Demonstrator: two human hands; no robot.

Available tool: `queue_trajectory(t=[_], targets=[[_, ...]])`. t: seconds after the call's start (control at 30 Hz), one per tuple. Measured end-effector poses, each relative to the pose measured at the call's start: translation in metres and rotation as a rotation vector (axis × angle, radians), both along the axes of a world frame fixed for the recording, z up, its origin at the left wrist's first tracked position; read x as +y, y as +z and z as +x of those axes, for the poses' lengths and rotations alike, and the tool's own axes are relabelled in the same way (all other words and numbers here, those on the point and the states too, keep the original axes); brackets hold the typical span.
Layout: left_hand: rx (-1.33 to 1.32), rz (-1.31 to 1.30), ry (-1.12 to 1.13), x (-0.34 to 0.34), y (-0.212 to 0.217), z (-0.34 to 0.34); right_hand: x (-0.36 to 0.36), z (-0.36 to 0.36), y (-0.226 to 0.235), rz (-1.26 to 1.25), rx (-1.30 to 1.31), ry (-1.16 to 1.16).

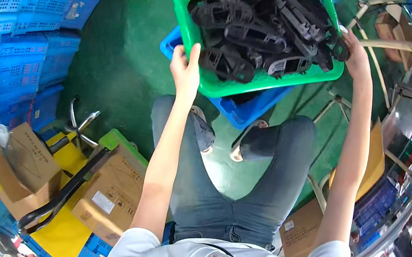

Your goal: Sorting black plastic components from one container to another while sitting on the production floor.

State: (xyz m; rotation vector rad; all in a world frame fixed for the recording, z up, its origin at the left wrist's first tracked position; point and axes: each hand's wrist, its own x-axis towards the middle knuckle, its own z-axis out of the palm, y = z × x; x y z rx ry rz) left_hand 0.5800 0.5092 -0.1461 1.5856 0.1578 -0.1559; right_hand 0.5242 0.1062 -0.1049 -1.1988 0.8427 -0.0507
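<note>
A green plastic basket (185, 70) heaped with black plastic parts (257, 36) is held out in front of me, above a blue crate (241, 113). My left hand (186, 68) grips the basket's near left rim, thumb over the edge. At the right end my right hand (356, 55) is closed round the rim, its fingers partly hidden by a black part there. The parts look like moulded frames or housings, piled on one another. What lies in the blue crate is mostly covered by the basket.
Stacked blue crates (21, 62) rise at the left. Cardboard boxes (116, 190), a yellow chair seat (64, 224) and a chair's metal base (81, 124) are at lower left. Metal frame legs (378, 75) and a workbench stand at the right. The floor (119, 59) is green.
</note>
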Motion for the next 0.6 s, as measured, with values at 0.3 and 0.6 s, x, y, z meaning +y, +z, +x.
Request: queue_trajectory(t=[0.3, 0.6], targets=[[0.109, 0.073, -0.238, 0.033, 0.239, -0.083, 0.061, -0.157, 0.227, -0.754, -0.048, 0.21], [0.13, 0.004, -0.661, 0.031, 0.409, -0.13, 0.147, -0.342, 0.42, -0.119, 0.065, -0.68]])
